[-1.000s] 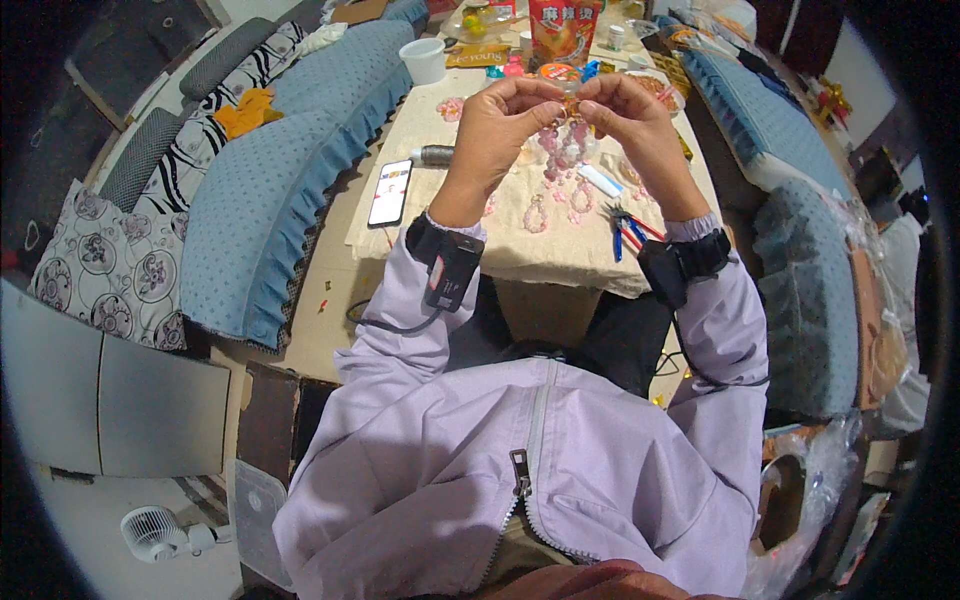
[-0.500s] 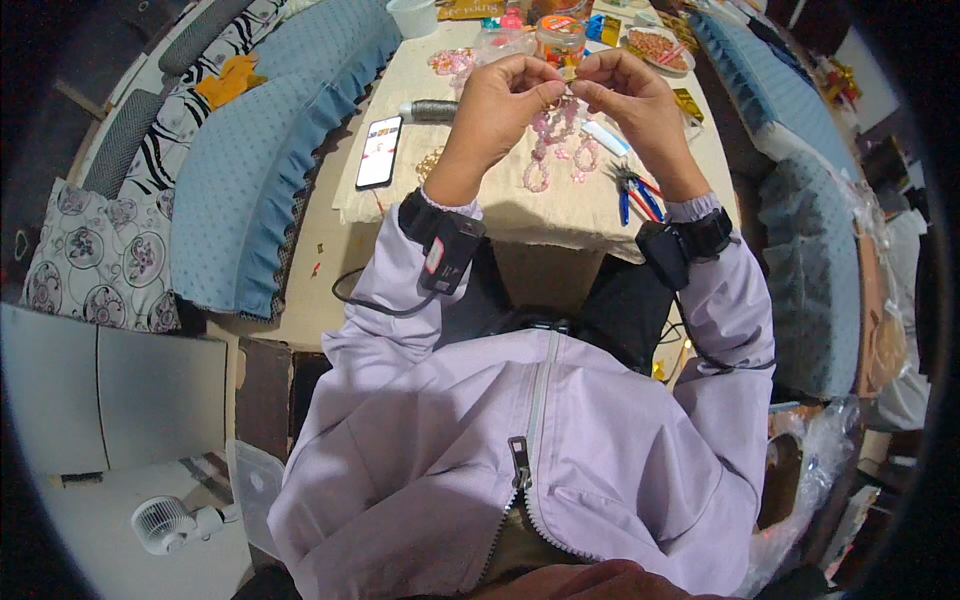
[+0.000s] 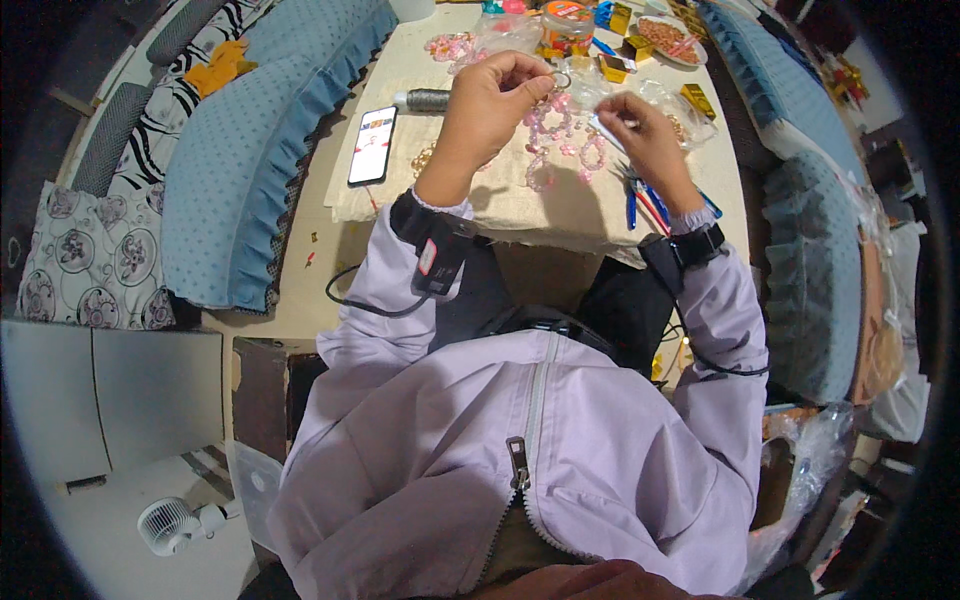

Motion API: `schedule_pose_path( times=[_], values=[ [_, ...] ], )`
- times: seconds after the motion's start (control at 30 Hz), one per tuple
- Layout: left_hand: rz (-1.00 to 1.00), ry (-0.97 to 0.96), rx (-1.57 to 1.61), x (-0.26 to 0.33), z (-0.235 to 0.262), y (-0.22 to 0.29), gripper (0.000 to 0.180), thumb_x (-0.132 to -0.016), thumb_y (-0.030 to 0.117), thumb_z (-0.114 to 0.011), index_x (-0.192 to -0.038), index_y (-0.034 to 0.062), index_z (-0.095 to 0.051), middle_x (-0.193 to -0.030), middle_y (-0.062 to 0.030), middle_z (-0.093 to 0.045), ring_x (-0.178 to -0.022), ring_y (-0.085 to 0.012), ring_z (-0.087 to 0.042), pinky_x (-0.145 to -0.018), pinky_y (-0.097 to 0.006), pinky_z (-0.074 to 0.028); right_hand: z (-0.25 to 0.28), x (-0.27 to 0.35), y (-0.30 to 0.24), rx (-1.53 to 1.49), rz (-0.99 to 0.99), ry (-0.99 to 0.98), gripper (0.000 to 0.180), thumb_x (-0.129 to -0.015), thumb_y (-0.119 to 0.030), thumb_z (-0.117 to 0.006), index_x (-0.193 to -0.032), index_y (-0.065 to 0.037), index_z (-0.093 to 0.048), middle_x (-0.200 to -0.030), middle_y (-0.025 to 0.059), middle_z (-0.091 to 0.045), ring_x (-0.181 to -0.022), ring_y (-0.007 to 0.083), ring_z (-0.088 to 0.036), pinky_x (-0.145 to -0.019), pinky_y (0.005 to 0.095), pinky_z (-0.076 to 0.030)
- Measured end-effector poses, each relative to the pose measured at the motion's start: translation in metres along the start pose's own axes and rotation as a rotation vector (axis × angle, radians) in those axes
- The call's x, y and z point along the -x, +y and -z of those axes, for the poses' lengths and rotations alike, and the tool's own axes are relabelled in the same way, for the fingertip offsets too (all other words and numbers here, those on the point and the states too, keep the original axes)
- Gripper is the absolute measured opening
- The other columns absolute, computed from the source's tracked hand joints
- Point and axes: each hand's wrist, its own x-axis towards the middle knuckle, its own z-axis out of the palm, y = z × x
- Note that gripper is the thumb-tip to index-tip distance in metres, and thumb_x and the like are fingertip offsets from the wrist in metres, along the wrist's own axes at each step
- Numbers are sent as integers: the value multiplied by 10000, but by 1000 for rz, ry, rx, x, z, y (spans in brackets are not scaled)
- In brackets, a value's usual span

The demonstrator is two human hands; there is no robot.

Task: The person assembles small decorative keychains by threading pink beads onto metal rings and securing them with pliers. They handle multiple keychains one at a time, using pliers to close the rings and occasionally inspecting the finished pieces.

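Observation:
My left hand (image 3: 488,112) is closed in a pinch on a metal ring (image 3: 562,80) over the far part of the table. Below the ring is a pink beaded strand (image 3: 550,122) with loops; whether it is joined to the ring is unclear. My right hand (image 3: 648,142) is apart from the ring, its fingers loosely curled with a gap at the thumb and nothing visible held. Beside its thumb is a white tube (image 3: 602,127), partly covered by the hand. Pliers (image 3: 640,195) with blue and red handles lie by my right wrist.
A lit phone (image 3: 373,147) and a spool of grey thread (image 3: 428,100) lie at the left of the table (image 3: 520,215). Farther off are pink beads (image 3: 450,46), a lidded jar (image 3: 567,28), gold boxes (image 3: 613,68) and a plate of nuts (image 3: 668,40). Blue-covered sofas (image 3: 270,150) flank the table.
My right hand has moved away from my left, toward the right and slightly nearer me. The ring now shows in my left fingers. My view has shifted slightly.

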Motion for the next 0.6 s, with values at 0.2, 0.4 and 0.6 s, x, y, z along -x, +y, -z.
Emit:
schedule_pose_path(
  times=[0.2,0.4,0.6],
  values=[
    [12,51,26,-4,4,-7,131,-863,98,-725,-932,-8,-693,-771,-13,-664,-677,-57,-574,-591,-212,-463,-14,13,44,149,-115,-200,145,-876,-153,-650,-959,-41,-690,-916,139,-700,-826,280,-672,-730,359,-518],
    [50,60,81,-5,9,-15,133,-855,95,-730,-919,-13,-685,-766,-11,-659,-674,-52,-566,-589,-211,-457,-57,-1,54,196,-111,-268,136,-833,-133,-631,-942,-65,-675,-927,134,-690,-862,318,-667,-745,374,-515],
    [33,81,54,-6,19,-15,126,-855,93,-727,-915,-9,-684,-768,-9,-656,-674,-51,-556,-598,-208,-455,-90,-9,50,331,132,-351,172,-809,-88,-596,-969,-103,-656,-932,98,-637,-884,301,-649,-736,397,-516]
  ],
)
